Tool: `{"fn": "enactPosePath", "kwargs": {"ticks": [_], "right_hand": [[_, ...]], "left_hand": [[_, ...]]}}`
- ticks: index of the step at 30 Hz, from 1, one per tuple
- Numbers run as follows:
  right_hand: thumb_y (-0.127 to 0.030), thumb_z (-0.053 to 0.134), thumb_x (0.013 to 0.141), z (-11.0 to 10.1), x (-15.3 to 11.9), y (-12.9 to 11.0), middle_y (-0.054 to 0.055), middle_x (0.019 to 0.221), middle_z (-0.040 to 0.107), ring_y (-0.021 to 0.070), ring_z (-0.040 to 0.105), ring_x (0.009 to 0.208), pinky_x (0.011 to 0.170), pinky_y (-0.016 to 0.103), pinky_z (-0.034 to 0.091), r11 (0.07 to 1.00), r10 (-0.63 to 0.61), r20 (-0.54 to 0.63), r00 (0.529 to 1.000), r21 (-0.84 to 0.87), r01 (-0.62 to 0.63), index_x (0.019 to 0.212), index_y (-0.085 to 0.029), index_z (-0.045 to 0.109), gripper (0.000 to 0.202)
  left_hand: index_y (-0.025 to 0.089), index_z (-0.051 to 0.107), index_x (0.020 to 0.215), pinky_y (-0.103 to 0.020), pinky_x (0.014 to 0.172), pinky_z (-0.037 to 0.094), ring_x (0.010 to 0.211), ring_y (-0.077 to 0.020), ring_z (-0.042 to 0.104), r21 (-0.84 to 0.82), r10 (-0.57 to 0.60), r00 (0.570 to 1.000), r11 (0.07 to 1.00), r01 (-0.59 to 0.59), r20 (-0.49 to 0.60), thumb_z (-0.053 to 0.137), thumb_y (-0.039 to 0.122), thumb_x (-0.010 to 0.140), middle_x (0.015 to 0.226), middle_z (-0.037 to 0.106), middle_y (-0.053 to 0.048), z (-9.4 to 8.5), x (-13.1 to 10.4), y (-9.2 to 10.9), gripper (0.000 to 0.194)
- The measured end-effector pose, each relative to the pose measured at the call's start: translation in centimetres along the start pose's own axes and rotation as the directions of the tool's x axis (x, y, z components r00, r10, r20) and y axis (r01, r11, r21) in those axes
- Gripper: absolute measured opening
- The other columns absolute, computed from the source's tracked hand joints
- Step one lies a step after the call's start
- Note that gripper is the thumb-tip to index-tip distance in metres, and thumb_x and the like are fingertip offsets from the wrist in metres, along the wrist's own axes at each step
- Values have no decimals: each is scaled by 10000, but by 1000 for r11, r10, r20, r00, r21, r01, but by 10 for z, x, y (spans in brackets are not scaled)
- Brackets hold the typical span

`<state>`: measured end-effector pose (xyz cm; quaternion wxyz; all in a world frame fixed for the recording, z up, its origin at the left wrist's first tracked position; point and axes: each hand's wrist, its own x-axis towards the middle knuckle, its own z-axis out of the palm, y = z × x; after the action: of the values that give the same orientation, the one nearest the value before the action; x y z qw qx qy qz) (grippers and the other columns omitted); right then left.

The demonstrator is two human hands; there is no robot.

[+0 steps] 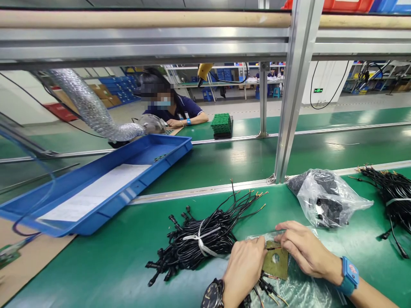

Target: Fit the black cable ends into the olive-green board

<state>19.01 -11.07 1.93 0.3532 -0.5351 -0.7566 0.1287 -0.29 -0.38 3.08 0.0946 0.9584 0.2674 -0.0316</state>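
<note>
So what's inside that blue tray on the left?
The blue tray holds a white sheet and something small and dark near its far end. Its near wall hides the part of the floor closest to us.

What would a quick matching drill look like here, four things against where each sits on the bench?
Things:
1. blue tray
2. tied cable bundle
3. plastic bag of black parts
4. green board with a hole

Places:
A. between both hands
B. far left, tilted
C. just left of the left hand
D. beyond the right hand

Pairs: 1-B, 2-C, 3-D, 4-A
</note>
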Motion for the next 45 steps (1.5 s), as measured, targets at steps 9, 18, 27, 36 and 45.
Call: {"fn": "enactPosePath", "kwargs": {"ticks": [9, 18, 27, 36, 45], "right_hand": [[-353, 249, 1128, 5, 2, -6, 145, 1128, 649, 267, 593, 1078, 933, 422, 494, 999, -10, 47, 999, 43, 8, 1096, -174, 613, 407], [-427, 319, 1137, 0, 2, 4, 46, 861, 624, 195, 591, 791, 742, 314, 457, 956, 215, -248, 945, 250, -152, 953, -202, 585, 394], [-488, 561, 1052, 7, 4, 3, 63, 999, 670, 219, 627, 914, 834, 339, 491, 814, 431, -211, 877, 510, -277, 1096, -193, 610, 303], [-567, 743, 929, 13, 9, -4, 94, 1009, 723, 215, 669, 884, 835, 354, 533, 523, 497, -46, 866, 813, -257, 1124, -171, 669, 448], [-691, 782, 827, 15, 8, -8, 14, 761, 633, 167, 596, 661, 670, 297, 510, 455, 523, 51, 851, 827, -330, 1055, -161, 670, 588]], "left_hand": [[205, 618, 912, -332, 676, 342, 858, -222, 648, -67, 52, 996, 996, -57, -73, 532, 87, 955, 879, 695, -4, 0, -1, -3, 152], [237, 606, 1067, -304, 775, 420, 930, -211, 677, -342, -13, 995, 939, -23, -103, 516, 151, 981, 988, 721, -4, 0, -3, -7, 152], [209, 650, 1030, -239, 683, 484, 754, -165, 621, -709, 116, 948, 638, -300, -297, 579, 318, 946, 848, 674, -27, 6, -5, -1, 156], [198, 687, 853, -198, 575, 459, 582, -121, 580, -704, -96, 894, 654, -275, -438, 526, 329, 980, 682, 668, -10, 11, -8, 7, 243], [183, 676, 841, -181, 570, 472, 590, -117, 596, -754, -156, 896, 611, -242, -415, 505, 319, 986, 677, 651, -17, 17, -1, 8, 262]]}}
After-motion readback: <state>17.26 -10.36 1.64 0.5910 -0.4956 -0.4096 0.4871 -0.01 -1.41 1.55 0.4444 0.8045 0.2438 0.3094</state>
